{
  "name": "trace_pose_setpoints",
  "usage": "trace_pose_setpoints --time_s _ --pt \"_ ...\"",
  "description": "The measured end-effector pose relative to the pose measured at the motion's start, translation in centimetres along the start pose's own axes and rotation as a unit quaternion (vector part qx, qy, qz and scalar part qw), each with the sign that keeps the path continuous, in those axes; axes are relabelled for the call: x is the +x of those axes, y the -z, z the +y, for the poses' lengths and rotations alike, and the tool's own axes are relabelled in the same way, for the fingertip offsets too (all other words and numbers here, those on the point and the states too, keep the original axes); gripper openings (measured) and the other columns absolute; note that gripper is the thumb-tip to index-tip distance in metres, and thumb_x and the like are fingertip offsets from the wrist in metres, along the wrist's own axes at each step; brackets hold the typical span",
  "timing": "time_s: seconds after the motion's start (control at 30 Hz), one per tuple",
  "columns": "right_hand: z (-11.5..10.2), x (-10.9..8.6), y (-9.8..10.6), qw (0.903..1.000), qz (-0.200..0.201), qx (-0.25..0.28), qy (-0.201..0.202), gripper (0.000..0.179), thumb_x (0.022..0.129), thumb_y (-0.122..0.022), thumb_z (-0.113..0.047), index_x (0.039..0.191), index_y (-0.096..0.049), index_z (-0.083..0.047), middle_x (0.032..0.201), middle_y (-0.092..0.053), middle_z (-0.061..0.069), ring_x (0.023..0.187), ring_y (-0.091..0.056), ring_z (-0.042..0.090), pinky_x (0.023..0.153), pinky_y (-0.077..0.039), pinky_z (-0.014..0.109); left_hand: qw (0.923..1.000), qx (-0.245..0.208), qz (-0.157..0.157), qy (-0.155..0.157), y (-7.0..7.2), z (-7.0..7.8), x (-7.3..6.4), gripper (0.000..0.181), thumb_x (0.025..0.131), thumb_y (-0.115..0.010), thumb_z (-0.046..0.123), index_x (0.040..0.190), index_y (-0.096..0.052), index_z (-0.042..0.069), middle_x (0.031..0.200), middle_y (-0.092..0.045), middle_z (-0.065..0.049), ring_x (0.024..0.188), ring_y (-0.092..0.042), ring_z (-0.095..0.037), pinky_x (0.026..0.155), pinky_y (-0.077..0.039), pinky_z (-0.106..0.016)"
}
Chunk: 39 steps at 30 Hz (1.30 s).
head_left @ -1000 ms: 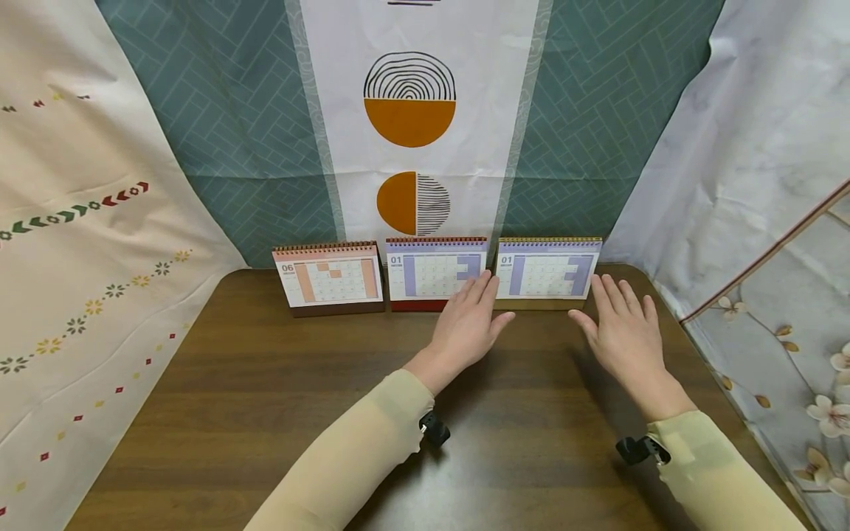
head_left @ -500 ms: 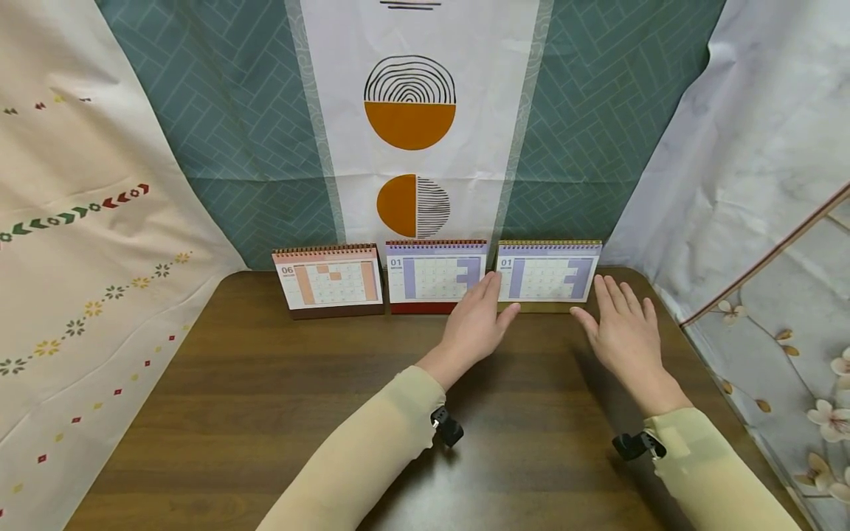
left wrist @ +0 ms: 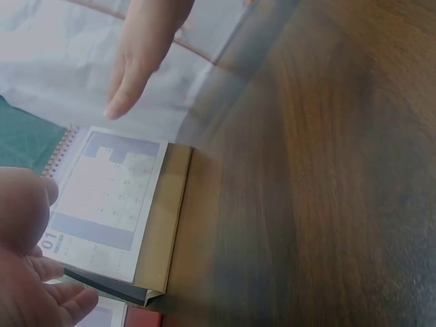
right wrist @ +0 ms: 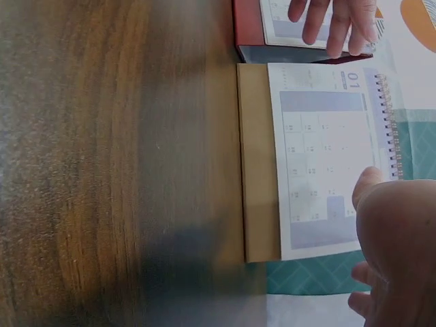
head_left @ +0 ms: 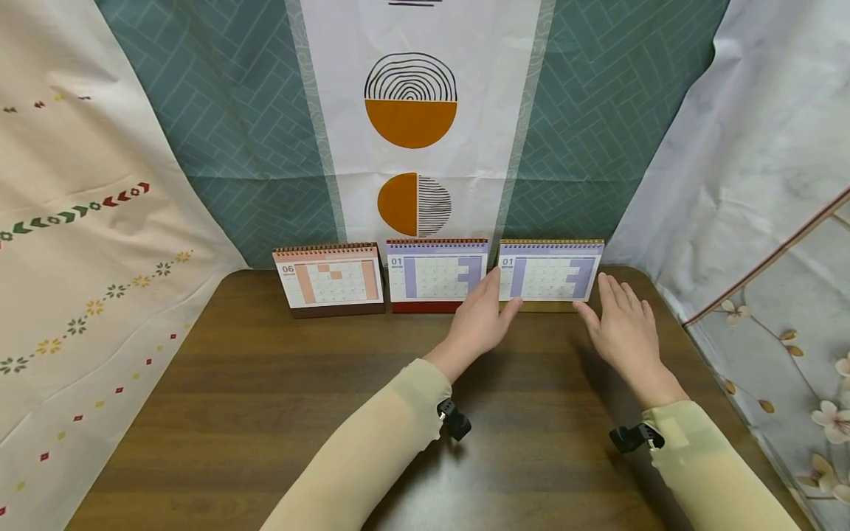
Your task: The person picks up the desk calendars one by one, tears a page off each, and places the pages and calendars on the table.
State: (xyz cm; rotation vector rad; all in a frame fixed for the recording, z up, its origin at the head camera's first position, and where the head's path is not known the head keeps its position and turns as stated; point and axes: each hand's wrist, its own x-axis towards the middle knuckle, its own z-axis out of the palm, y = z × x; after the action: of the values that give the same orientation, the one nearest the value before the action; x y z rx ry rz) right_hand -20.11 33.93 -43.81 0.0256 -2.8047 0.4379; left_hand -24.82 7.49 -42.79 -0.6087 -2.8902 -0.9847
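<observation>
Three spiral-bound desk calendars stand in a row at the back of the table. The rightmost calendar (head_left: 544,276), purple and white on a tan base, lies between my two hands. My left hand (head_left: 479,317) has its fingers stretched out at the gap on that calendar's left side, overlapping the corner of the middle calendar (head_left: 432,274) with the red base. Straight fingers and a spread thumb show on my right hand (head_left: 624,324), beside the right edge of the tan-based calendar. Neither hand grips anything. An orange calendar (head_left: 332,279) on a brown base stands at the left, slightly angled.
Brown wooden table (head_left: 265,413) stretches toward me. A green and white patterned cloth (head_left: 425,162) hangs directly behind the calendars. A cream cloth (head_left: 99,221) borders the left side and a flowered white cloth (head_left: 750,295) the right.
My left hand has shifted right, from in front of the middle calendar to the gap beside the tan-based one. My right hand has barely moved. The calendars stay in place.
</observation>
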Motion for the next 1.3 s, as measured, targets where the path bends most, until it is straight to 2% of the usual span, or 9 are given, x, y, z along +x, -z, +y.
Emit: trace_pose_setpoints --time_s 0.23,0.47,0.57,0.67,0.77,0.87,1.1,1.3 --pt "0.7 0.7 -0.6 0.9996 -0.017 0.017 -0.011 0.085 0.118 -0.043 -0.056 0.171 -0.022 0.007 0.17 -0.031 0.038 0.156 -0.027 0.059 0.121 -0.017 0.079 0.9996 -0.015 -0.005 0.024 -0.1 0.2 0.6 0.078 0.117 -0.052 0.047 0.175 -0.021 0.006 0.179 -0.033 -0.012 0.161 -0.037 -0.027 0.127 -0.035 -0.043" --pt "0.9 1.5 -1.1 0.998 -0.029 0.055 -0.011 0.083 0.118 -0.048 -0.048 0.169 -0.02 0.011 0.164 -0.033 0.045 0.152 -0.032 0.064 0.119 -0.025 0.077 0.9981 -0.043 -0.009 0.042 -0.4 0.3 1.1 0.077 0.117 -0.053 0.045 0.176 -0.022 0.007 0.178 -0.033 -0.012 0.162 -0.036 -0.026 0.128 -0.033 -0.042" --pt "1.2 2.1 -1.3 0.9902 -0.068 0.119 -0.026 0.086 0.119 -0.042 -0.05 0.171 -0.01 0.011 0.168 -0.023 0.047 0.154 -0.025 0.064 0.121 -0.023 0.075 0.9968 -0.058 -0.014 0.054 -0.6 0.3 1.3 0.077 0.117 -0.053 0.045 0.176 -0.022 0.006 0.178 -0.033 -0.012 0.162 -0.035 -0.026 0.128 -0.032 -0.042" --pt "1.5 2.5 -1.4 0.9752 -0.105 0.19 -0.046 0.087 0.12 -0.035 -0.052 0.171 0.002 0.008 0.173 -0.009 0.043 0.159 -0.014 0.062 0.124 -0.017 0.075 0.9955 -0.07 -0.016 0.062 -0.9 0.1 1.5 0.077 0.117 -0.053 0.045 0.175 -0.022 0.005 0.178 -0.033 -0.013 0.162 -0.035 -0.026 0.128 -0.031 -0.041" --pt "1.8 2.7 -1.3 0.9623 -0.12 0.235 -0.066 0.088 0.12 -0.032 -0.054 0.172 0.008 0.004 0.176 -0.006 0.039 0.161 -0.008 0.06 0.125 -0.013 0.075 0.9947 -0.079 -0.02 0.064 -1.3 0.0 1.8 0.076 0.118 -0.053 0.044 0.175 -0.022 0.004 0.177 -0.034 -0.014 0.162 -0.036 -0.027 0.128 -0.031 -0.041" --pt "1.7 2.7 -1.2 0.9572 -0.116 0.254 -0.077 0.088 0.119 -0.032 -0.053 0.172 0.007 0.005 0.174 -0.013 0.04 0.161 -0.01 0.06 0.124 -0.013 0.075 0.994 -0.086 -0.021 0.064 -1.5 -0.1 1.8 0.076 0.118 -0.053 0.043 0.175 -0.023 0.004 0.177 -0.035 -0.016 0.161 -0.036 -0.028 0.128 -0.031 -0.042" --pt "1.6 2.6 -1.2 0.9537 -0.089 0.273 -0.089 0.087 0.119 -0.037 -0.053 0.172 -0.004 0.007 0.172 -0.023 0.041 0.16 -0.016 0.059 0.125 -0.016 0.074 0.9927 -0.096 -0.02 0.07 -1.5 0.0 1.6 0.075 0.117 -0.055 0.042 0.175 -0.025 0.006 0.176 -0.036 -0.015 0.161 -0.036 -0.028 0.129 -0.031 -0.043" --pt "1.6 2.3 -1.3 0.9623 -0.053 0.255 -0.077 0.076 0.12 -0.041 -0.045 0.168 -0.024 0.012 0.161 -0.034 0.045 0.154 -0.028 0.059 0.12 -0.024 0.076 0.9921 -0.106 -0.025 0.061 -1.5 -0.2 1.4 0.073 0.117 -0.057 0.04 0.175 -0.026 0.008 0.177 -0.036 -0.015 0.162 -0.035 -0.03 0.129 -0.031 -0.045"
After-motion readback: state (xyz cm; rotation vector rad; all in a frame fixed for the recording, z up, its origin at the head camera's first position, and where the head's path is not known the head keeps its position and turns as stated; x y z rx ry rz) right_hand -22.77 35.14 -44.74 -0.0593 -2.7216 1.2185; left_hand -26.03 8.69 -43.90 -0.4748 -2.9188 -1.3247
